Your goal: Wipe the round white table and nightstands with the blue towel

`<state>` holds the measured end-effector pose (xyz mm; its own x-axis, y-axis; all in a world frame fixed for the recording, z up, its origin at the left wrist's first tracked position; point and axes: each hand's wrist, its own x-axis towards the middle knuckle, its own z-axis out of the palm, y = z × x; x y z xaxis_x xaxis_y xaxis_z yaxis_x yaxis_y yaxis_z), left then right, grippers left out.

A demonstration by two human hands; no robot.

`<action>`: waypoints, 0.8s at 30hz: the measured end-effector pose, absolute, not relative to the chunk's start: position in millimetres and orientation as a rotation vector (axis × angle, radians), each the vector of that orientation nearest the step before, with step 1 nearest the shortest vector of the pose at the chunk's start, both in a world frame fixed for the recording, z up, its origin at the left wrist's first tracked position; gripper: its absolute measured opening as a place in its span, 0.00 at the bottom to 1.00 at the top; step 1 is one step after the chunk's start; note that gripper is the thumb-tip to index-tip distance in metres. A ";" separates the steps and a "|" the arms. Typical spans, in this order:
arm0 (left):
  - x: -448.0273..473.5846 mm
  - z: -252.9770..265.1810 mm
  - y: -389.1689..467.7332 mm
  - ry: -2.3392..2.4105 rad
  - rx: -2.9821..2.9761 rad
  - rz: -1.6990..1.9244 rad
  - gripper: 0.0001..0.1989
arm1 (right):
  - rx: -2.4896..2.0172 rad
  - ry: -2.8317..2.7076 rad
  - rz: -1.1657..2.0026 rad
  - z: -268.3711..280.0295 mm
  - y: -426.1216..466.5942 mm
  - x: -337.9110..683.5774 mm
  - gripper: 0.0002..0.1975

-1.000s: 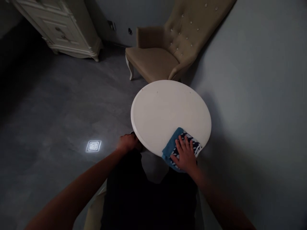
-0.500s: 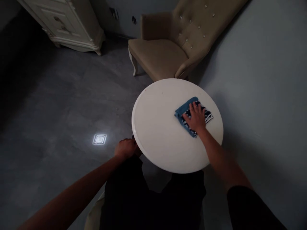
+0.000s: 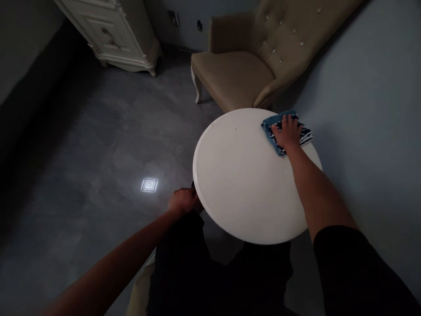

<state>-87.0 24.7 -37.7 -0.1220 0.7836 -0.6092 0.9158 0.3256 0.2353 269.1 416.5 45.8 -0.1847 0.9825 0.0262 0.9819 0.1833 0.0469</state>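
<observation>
A round white table [image 3: 250, 188] stands before me. My right hand [image 3: 288, 132] lies palm down, fingers spread, on a folded cloth [image 3: 272, 127] near the table's far right edge. The cloth is blue with a dark and white patterned part, and its outer corner reaches the rim. Beside the table's left rim, lower than the top, my left hand [image 3: 182, 200] is closed. A dark thing shows at its fingers, partly hidden by the rim, and I cannot make out what it is.
A tan tufted armchair [image 3: 233, 77] stands just beyond the table. At the upper left is a white cabinet [image 3: 121, 41]. A grey wall [image 3: 371, 131] runs close along the right. A bright square patch [image 3: 149, 185] shows on the grey floor [image 3: 108, 149].
My right hand has slid the cloth away from me and to the right, up to the table's far right rim. The view has shifted slightly left. My left hand stays by the rim.
</observation>
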 end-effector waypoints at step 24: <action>-73.2 -34.3 22.3 1.727 1.652 -0.430 0.36 | 1.474 2.831 -0.005 20.7 31.6 272.2 0.51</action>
